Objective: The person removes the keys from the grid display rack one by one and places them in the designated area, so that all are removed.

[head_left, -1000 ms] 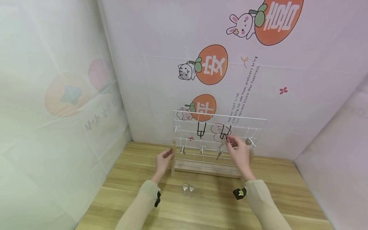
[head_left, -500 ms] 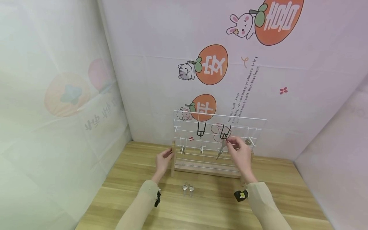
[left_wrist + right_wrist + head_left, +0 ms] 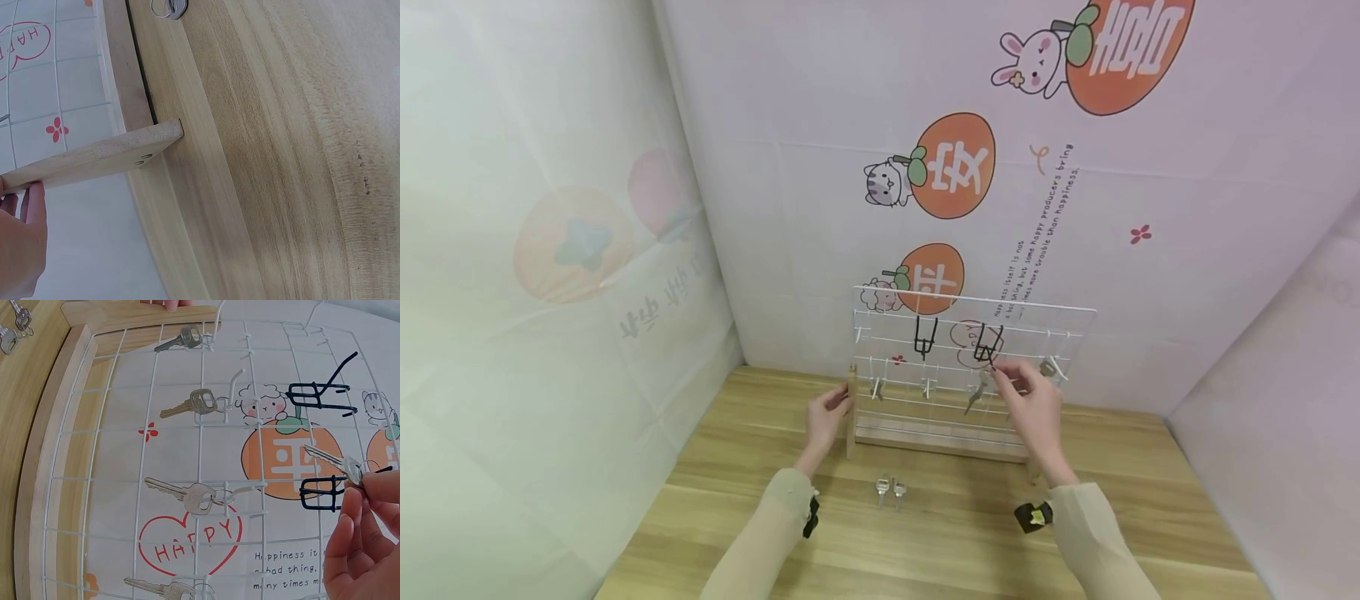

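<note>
My right hand (image 3: pixel 1033 404) pinches a silver key (image 3: pixel 331 457) by its head and thin ring, in front of the lower black hook (image 3: pixel 322 494) in the right wrist view. Whether the ring touches that hook is hidden by my fingers. Another black hook (image 3: pixel 925 337) hangs to its left in the head view. Both are on a white wire grid rack (image 3: pixel 973 298) with a wooden frame. My left hand (image 3: pixel 826 421) grips the rack's wooden side post (image 3: pixel 81 161). Several keys hang from white hooks on the grid, among them a brass-toned key (image 3: pixel 190 403) and a silver key (image 3: pixel 187 495).
Two loose keys (image 3: pixel 891 490) with rings lie on the wood-grain table (image 3: pixel 940 550) in front of the rack. A white printed cloth wall (image 3: pixel 805 217) stands close behind it, with another cloth wall (image 3: pixel 550 417) on the left.
My right hand has shifted slightly down and to the right, its fingertips drawn a little lower along the black hook. My left hand stays on the post.
</note>
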Demonstrator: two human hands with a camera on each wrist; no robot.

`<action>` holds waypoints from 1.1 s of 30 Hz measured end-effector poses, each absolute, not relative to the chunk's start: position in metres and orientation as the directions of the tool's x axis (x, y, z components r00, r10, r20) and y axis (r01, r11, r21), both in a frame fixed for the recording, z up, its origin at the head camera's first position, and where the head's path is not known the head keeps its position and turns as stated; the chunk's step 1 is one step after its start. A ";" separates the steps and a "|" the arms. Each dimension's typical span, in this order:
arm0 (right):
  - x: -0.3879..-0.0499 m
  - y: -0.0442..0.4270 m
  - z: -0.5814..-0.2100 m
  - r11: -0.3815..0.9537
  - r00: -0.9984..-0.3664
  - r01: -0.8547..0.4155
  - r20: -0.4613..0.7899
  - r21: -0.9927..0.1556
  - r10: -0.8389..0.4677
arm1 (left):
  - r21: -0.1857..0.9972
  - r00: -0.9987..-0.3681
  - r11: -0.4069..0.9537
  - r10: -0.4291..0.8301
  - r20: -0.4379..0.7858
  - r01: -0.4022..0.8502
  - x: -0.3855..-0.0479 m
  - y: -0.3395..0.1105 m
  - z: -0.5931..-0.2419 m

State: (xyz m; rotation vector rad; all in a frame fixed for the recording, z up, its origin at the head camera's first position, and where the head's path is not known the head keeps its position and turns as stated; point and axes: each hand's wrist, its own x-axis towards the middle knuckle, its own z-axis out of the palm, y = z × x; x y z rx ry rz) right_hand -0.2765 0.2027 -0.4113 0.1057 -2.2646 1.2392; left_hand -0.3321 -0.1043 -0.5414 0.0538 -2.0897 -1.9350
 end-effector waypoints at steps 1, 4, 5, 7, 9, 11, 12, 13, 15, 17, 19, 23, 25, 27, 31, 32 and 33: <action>-0.276 0.203 -0.411 0.567 -0.846 -0.321 0.498 -0.759 0.188 | 0.981 -0.957 0.092 -0.220 0.188 0.172 -0.331 -0.104 -0.539; -0.273 0.203 -0.410 0.562 -0.845 -0.324 0.499 -0.761 0.190 | 0.977 -0.958 0.093 -0.201 0.207 0.192 -0.323 -0.103 -0.529; -0.272 0.203 -0.410 0.558 -0.847 -0.323 0.496 -0.764 0.190 | 0.977 -0.958 0.088 -0.195 0.210 0.196 -0.321 -0.103 -0.526; -0.270 0.203 -0.409 0.553 -0.850 -0.319 0.490 -0.770 0.191 | 0.974 -0.958 0.094 -0.185 0.220 0.205 -0.317 -0.104 -0.521; -0.268 0.203 -0.408 0.549 -0.854 -0.314 0.483 -0.774 0.192 | 0.975 -0.958 0.092 -0.187 0.219 0.205 -0.318 -0.104 -0.523; -0.266 0.203 -0.407 0.554 -0.856 -0.313 0.481 -0.772 0.188 | 0.978 -0.958 0.086 -0.199 0.206 0.192 -0.322 -0.103 -0.529; -0.266 0.204 -0.407 0.558 -0.857 -0.312 0.482 -0.769 0.184 | 0.979 -0.958 0.086 -0.205 0.201 0.187 -0.324 -0.103 -0.532; -0.265 0.204 -0.407 0.564 -0.856 -0.314 0.485 -0.764 0.180 | 0.981 -0.958 0.081 -0.212 0.192 0.179 -0.327 -0.103 -0.536; -0.263 0.204 -0.407 0.574 -0.853 -0.322 0.493 -0.753 0.169 | 0.982 -0.958 0.079 -0.223 0.182 0.169 -0.331 -0.104 -0.541; -0.262 0.204 -0.408 0.581 -0.851 -0.333 0.502 -0.743 0.155 | 0.983 -0.957 0.078 -0.228 0.181 0.167 -0.333 -0.104 -0.543; -0.261 0.204 -0.409 0.587 -0.848 -0.347 0.512 -0.731 0.137 | 0.983 -0.956 0.075 -0.229 0.182 0.169 -0.334 -0.104 -0.544; -0.260 0.202 -0.417 0.605 -0.844 -0.375 0.528 -0.703 0.090 | 0.984 -0.959 0.063 -0.223 0.175 0.165 -0.333 -0.105 -0.543; -0.260 0.201 -0.421 0.613 -0.845 -0.384 0.530 -0.691 0.067 | 0.984 -0.960 0.061 -0.218 0.176 0.167 -0.333 -0.105 -0.543; -0.260 0.200 -0.427 0.617 -0.847 -0.391 0.529 -0.684 0.050 | 0.983 -0.960 0.066 -0.216 0.181 0.171 -0.333 -0.105 -0.544; -0.260 0.198 -0.438 0.618 -0.849 -0.399 0.527 -0.677 0.030 | 0.982 -0.958 0.071 -0.215 0.188 0.176 -0.334 -0.105 -0.545; -0.260 0.198 -0.441 0.619 -0.850 -0.400 0.525 -0.676 0.025 | 0.982 -0.959 0.072 -0.216 0.186 0.174 -0.335 -0.105 -0.545; -0.260 0.197 -0.443 0.621 -0.851 -0.402 0.524 -0.673 0.018 | 0.982 -0.959 0.070 -0.216 0.184 0.173 -0.335 -0.105 -0.545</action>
